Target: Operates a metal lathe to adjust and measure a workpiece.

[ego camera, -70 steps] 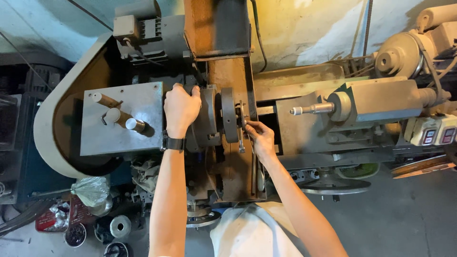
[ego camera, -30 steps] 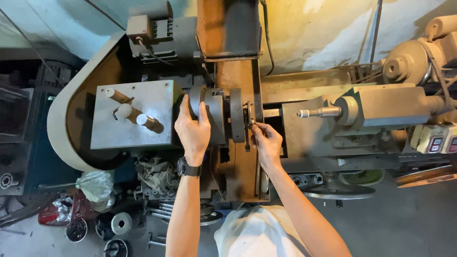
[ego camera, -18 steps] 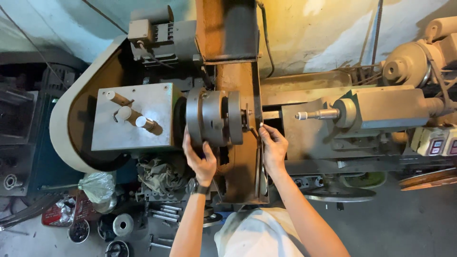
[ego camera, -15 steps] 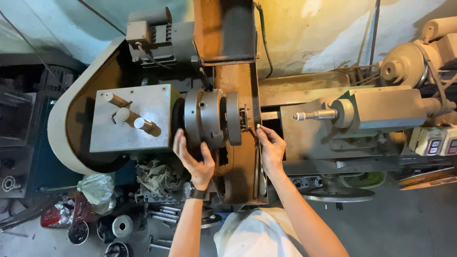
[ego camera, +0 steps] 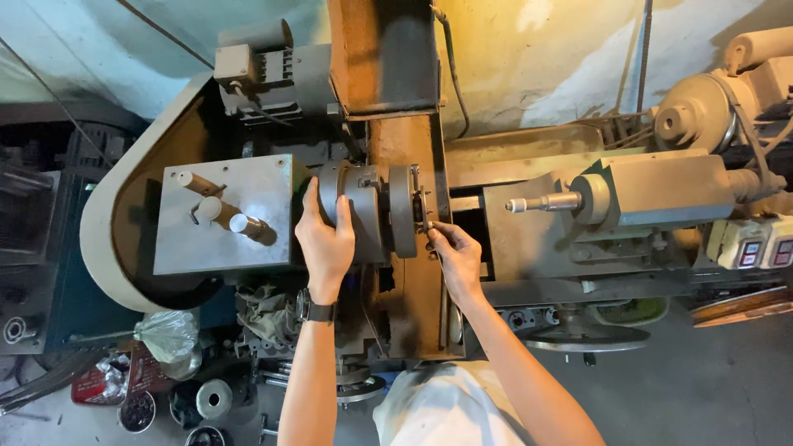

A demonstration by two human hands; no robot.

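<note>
Setting: seen from above, a worn metal lathe [ego camera: 529,272] in a cluttered workshop, with its round chuck [ego camera: 372,211] as the landmark for everything below.

Left hand [ego camera: 325,239]: spread wide and wrapped over the near rim of the chuck, on its left half, wristwatch [ego camera: 316,311] just below it.

Right hand [ego camera: 456,256]: fingers pinched narrow at the right face of the chuck, touching a small dark piece [ego camera: 423,216] there; whether gripping or only steadying it, cannot tell.

Piece: seated at the chuck's right face, mostly hidden by fingertips and too small to identify.

Right of the chuck: pointed tailstock spindle [ego camera: 543,201] aimed back toward it, well apart from the fingers.

Left of the chuck: grey gearbox housing [ego camera: 223,215] with three stubby levers [ego camera: 239,225], close to the left wrist.

Above the chuck: electric motor [ego camera: 277,66] against the wall.

Main risk: a sudden start of the spindle with both hands on the chuck, likely to drag in fingers or the watch strap; a knocked lever the probable cause.

Second risk: pinched fingertips between piece and chuck teeth if the left hand turns the chuck while the right stays put.

Third risk: piece seated crooked or loose, liable to slip out toward the bed below the chuck.

Footing: rags [ego camera: 268,310] and tins [ego camera: 213,398] below and left of the chuck, a possible trip hazard.
</note>
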